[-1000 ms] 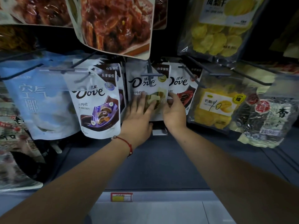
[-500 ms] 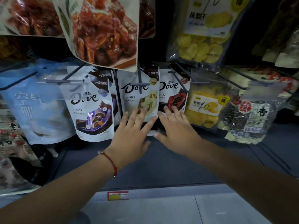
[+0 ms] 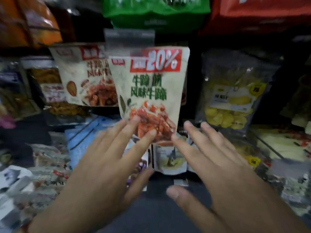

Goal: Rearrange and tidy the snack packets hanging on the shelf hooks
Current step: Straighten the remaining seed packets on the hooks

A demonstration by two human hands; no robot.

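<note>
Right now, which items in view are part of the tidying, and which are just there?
In play:
- left hand
- right hand
- beef snack packet, both hands open at its lower edge

Just there:
- yellow dried-fruit bag
- green packet
- blue packet

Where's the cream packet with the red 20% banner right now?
Centre of the head view: the 20% packet hangs between a matching packet and the yellow dried-fruit bag, above both hands.
</note>
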